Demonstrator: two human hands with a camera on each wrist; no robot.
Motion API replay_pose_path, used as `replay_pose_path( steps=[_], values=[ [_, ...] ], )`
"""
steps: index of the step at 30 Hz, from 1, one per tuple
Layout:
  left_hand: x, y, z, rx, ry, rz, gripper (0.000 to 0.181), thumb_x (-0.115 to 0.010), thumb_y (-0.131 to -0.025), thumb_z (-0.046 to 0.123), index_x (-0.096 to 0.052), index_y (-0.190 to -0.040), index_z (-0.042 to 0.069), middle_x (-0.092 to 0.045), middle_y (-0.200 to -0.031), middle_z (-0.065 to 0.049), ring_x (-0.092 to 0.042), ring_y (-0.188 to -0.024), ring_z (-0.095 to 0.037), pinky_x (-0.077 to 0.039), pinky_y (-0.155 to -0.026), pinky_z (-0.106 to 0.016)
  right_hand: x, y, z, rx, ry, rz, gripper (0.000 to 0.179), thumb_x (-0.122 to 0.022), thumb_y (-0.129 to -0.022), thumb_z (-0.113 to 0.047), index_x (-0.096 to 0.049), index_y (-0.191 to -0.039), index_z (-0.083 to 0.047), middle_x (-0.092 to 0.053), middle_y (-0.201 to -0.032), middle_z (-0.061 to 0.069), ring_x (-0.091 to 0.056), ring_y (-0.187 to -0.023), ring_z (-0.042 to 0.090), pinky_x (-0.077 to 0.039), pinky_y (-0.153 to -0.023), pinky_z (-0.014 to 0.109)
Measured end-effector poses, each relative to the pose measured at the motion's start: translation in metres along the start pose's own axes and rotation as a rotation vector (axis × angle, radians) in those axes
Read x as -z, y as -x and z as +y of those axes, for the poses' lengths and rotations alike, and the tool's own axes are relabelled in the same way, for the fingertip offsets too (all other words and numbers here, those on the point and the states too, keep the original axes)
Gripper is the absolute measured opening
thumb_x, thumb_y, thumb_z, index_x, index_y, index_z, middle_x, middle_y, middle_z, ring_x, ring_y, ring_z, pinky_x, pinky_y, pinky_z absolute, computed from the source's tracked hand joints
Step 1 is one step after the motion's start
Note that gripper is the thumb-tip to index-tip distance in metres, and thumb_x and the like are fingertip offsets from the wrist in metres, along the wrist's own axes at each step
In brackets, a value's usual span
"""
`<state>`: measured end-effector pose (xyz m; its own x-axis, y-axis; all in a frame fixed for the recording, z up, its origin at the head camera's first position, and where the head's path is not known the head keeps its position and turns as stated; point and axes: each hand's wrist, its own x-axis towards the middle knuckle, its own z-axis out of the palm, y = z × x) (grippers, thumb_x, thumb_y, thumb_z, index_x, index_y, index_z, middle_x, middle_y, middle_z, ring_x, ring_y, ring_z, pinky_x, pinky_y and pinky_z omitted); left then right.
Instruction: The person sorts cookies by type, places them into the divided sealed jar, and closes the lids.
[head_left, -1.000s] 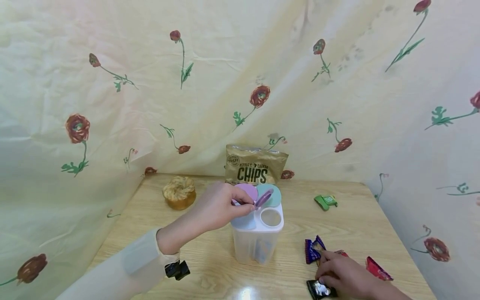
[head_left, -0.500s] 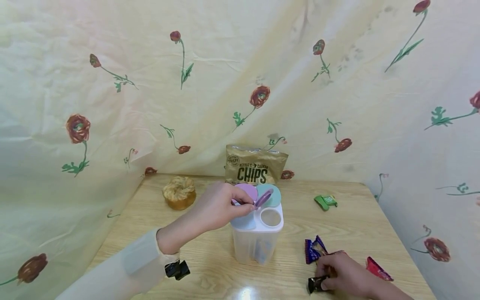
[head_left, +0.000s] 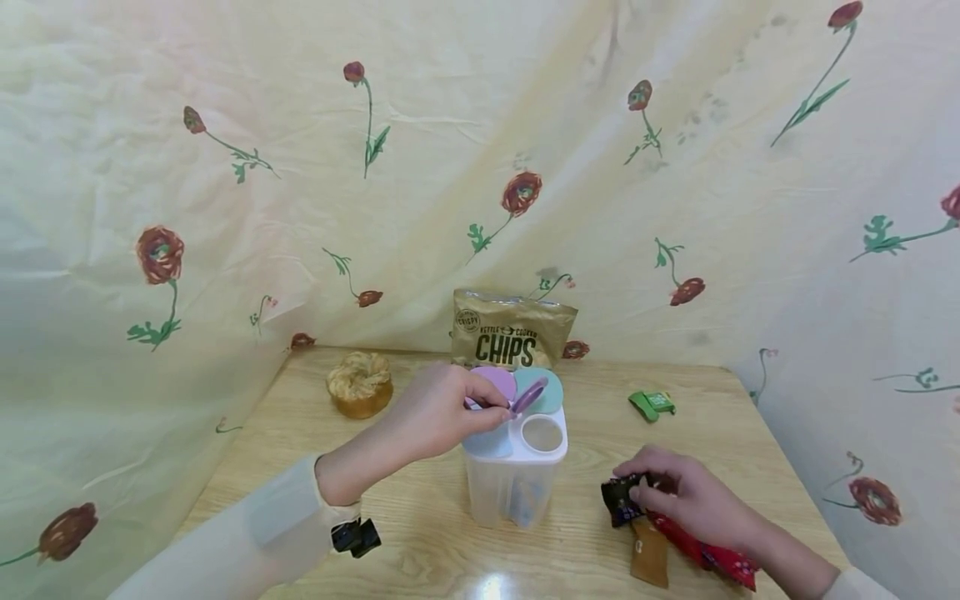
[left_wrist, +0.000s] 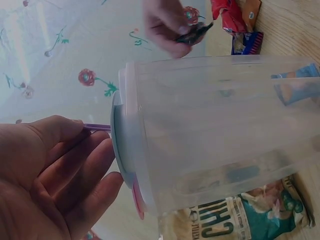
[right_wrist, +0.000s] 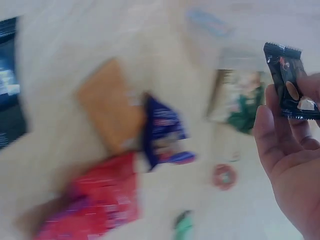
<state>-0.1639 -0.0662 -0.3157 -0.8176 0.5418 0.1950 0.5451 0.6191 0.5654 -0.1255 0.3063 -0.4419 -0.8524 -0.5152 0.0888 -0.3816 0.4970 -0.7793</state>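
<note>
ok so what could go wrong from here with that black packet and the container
The black packet in the right hand could snag at the round opening if it goes in sideways. If the left hand loses its pinch on the raised purple lid, the lid might drop over that opening. A hard tug there could also tip the container.
</note>
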Motion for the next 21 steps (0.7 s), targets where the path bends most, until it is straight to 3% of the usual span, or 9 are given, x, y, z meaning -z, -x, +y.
replay_pose_path(
  steps=[4, 8, 12, 21],
  values=[
    [0.000, 0.000, 0.000, 0.001, 0.000, -0.005, 0.008, -0.077, -0.092, 0.028, -0.084, -0.094, 0.026, -0.077, -0.092, 0.015, -0.061, -0.077, -0.002, -0.047, -0.062, -0.023, 0.008, -0.012, -0.028, 0.037, 0.011, 0.116, 0.033, -0.067, -0.098, -0.006, -0.065, -0.130, -0.011, -0.068, -0.121, 0.006, -0.066, -0.095, 0.007, -0.058, -0.075, 0.027],
    [0.000, 0.000, 0.000, 0.002, -0.003, -0.010, 0.008, -0.077, -0.092, 0.029, -0.084, -0.095, 0.027, -0.077, -0.092, 0.017, -0.061, -0.077, -0.001, -0.047, -0.063, -0.023, 0.017, -0.024, -0.053, 0.099, -0.014, 0.200, 0.033, -0.072, -0.093, -0.002, -0.065, -0.125, -0.005, -0.070, -0.111, 0.006, -0.069, -0.089, 0.009, -0.059, -0.071, 0.028],
    [0.000, -0.001, -0.001, -0.020, 0.005, -0.007, 0.008, -0.077, -0.092, 0.027, -0.084, -0.094, 0.025, -0.077, -0.092, 0.015, -0.061, -0.076, -0.001, -0.046, -0.061, -0.022, 0.027, -0.036, -0.075, 0.168, -0.015, 0.232, 0.025, -0.072, -0.092, 0.002, -0.071, -0.115, -0.006, -0.073, -0.101, 0.003, -0.072, -0.081, 0.011, -0.060, -0.067, 0.029],
    [0.002, 0.000, 0.000, -0.034, 0.009, -0.002, 0.008, -0.076, -0.092, 0.024, -0.084, -0.093, 0.023, -0.078, -0.092, 0.013, -0.063, -0.079, -0.001, -0.048, -0.063, -0.022, 0.022, -0.061, -0.104, 0.171, -0.001, 0.296, 0.017, -0.077, -0.090, -0.003, -0.073, -0.105, -0.010, -0.074, -0.095, 0.002, -0.070, -0.080, 0.010, -0.057, -0.066, 0.027]
  ],
)
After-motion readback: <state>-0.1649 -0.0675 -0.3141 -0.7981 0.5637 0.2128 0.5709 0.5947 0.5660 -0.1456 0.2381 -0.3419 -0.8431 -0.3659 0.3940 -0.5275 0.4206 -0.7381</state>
